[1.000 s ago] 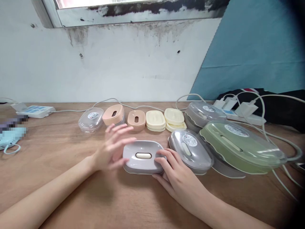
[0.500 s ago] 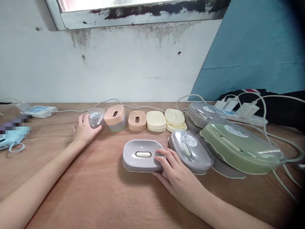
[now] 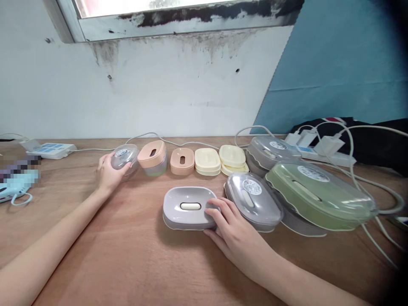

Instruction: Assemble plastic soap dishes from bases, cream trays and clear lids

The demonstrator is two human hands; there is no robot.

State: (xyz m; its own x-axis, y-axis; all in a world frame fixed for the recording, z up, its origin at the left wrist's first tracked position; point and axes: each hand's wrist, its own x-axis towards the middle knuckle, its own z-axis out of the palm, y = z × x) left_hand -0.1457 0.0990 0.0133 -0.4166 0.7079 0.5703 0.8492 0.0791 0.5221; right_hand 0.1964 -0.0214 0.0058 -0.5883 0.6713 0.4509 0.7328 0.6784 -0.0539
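At the left of the row, my left hand is closed around a clear, domed plastic lid with a round sticker, thumb in front and fingers on its far left side. My right hand grips the right end of a grey oval plastic dish, fingertips on top and thumb at the near edge. A pale bar shows in the dish's middle slot. Beside the lid stands a peach-topped box. To the right of the grey dish lies a grey container under a clear stickered lid.
A small peach dish and two pale yellow stacks line the back. On the right are a large green container, another grey one and a power strip with cables. Another power strip sits at the left.
My left hand has shifted the clear lid slightly left, away from the peach-topped box, and its thumb now lies across the lid's front. My right hand stays on the grey dish.
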